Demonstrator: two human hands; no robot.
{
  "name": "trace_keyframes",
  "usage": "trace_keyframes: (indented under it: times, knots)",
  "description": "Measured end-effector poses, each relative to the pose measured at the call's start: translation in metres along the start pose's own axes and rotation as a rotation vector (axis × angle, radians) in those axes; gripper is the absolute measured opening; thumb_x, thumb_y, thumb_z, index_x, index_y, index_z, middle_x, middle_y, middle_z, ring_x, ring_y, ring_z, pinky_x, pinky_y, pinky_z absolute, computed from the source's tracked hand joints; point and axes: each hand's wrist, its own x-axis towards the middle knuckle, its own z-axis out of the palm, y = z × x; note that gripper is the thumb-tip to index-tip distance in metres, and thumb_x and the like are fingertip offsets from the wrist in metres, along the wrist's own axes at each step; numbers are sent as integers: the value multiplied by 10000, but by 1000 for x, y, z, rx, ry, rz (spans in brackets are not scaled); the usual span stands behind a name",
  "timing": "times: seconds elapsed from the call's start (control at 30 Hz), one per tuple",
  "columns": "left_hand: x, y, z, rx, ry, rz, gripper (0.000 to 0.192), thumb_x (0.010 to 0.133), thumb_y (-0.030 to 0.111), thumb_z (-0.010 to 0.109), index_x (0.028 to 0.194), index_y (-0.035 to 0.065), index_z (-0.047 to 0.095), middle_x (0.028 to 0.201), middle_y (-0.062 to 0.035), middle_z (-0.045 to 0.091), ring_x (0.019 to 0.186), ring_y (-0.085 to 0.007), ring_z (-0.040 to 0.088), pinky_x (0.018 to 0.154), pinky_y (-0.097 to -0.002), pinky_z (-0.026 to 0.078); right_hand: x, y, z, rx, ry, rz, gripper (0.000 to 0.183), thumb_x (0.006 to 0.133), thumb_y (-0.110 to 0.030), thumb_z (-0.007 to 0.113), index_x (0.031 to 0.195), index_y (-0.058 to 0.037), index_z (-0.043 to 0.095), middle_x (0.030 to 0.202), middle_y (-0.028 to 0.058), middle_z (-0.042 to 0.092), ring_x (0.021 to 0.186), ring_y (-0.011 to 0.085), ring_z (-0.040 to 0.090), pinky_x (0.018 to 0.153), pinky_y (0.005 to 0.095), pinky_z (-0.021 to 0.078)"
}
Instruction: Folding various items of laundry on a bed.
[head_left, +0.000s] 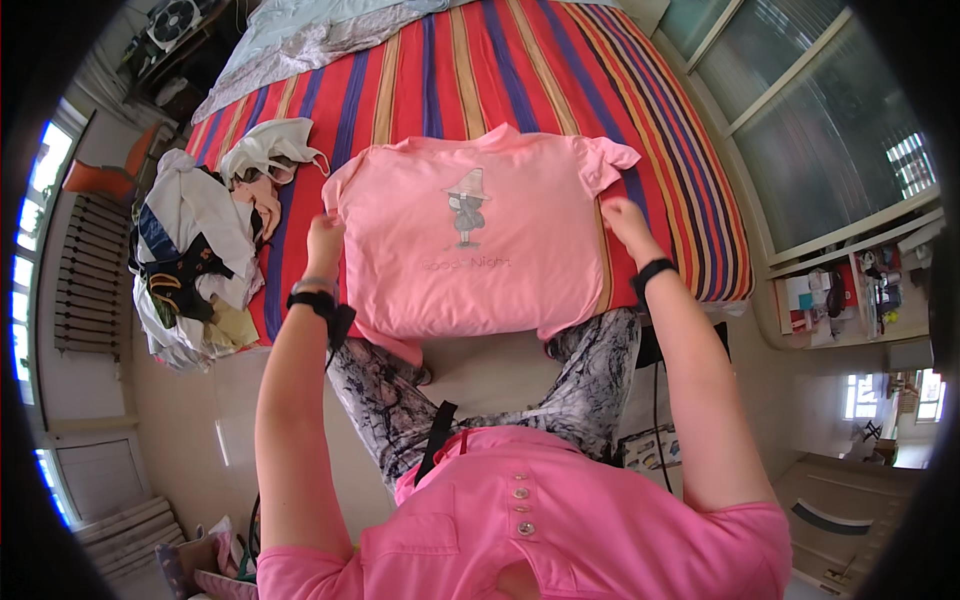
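A pink T-shirt (480, 292) lies spread on the bed before me, its collar away from me. A printed figure in a tall hat and some writing show on its front. Its lower edge hangs over the bed's near edge. My left hand (324, 244) is at the left sleeve, fingertips against the cloth; whether they pinch it is unclear. By the shirt's right side, just below the bunched right sleeve (600, 166), is my right hand (628, 226). Its fingers are curled, and their hold on the cloth cannot be made out.
A striped red bedspread (480, 82) covers the bed. Piled clothes (195, 225) lie at its left edge, with a white garment (270, 146) on top. Pale bedding (315, 52) is at the far end. Right of the bed stand glass-fronted sliding doors (810, 112) and an open drawer (840, 300).
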Motion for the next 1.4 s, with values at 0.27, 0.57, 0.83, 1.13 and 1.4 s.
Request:
trace_keyframes:
  times: [0.27, 0.57, 0.83, 1.13, 1.4]
  knots:
    - [-52, -38, -2, -178, -164, -373, 216, 800, 151, 637, 921, -28, 654, 737, -51, 623, 612, -132, 560, 539, -270, 433, -56, 13, 40, 300, 57, 385, 294, 876, -229, 589, 939, 56, 632, 828, 101, 658, 695, 175, 607, 635, 316, 458]
    - [-76, 4, -5, -946, -337, -859, 311, 898, 214, 591, 1093, -28, 587, 1077, -125, 643, 966, -228, 624, 874, -341, 493, -70, -45, 25, 1075, -313, 724, 453, 887, -284, 623, 1189, 44, 541, 1114, 158, 632, 1023, 250, 615, 880, 364, 496]
    - [-140, 101, -109, -973, -469, -471, 260, 918, 208, 578, 1111, 35, 585, 1102, -109, 634, 1017, -228, 613, 907, -361, 486, -131, -139, -95, 1001, -272, 395, 265, 855, -242, 677, 1035, -53, 638, 1053, 55, 647, 981, 135, 595, 878, 289, 489]
    - [-82, 180, -143, -627, -445, -49, 175, 919, 211, 588, 1002, 58, 605, 870, 4, 625, 762, -64, 574, 692, -203, 447, -52, -190, -146, 837, -176, 95, 349, 872, -261, 658, 1117, -20, 596, 1109, 83, 617, 1029, 167, 553, 915, 319, 425]
    - [-49, 239, -131, -669, -243, 145, 151, 895, 211, 623, 920, 62, 616, 812, 8, 615, 713, -60, 559, 651, -183, 424, -6, -229, -172, 822, 74, -177, 435, 842, -379, 682, 1075, -17, 621, 1056, 78, 623, 999, 167, 543, 910, 316, 398]
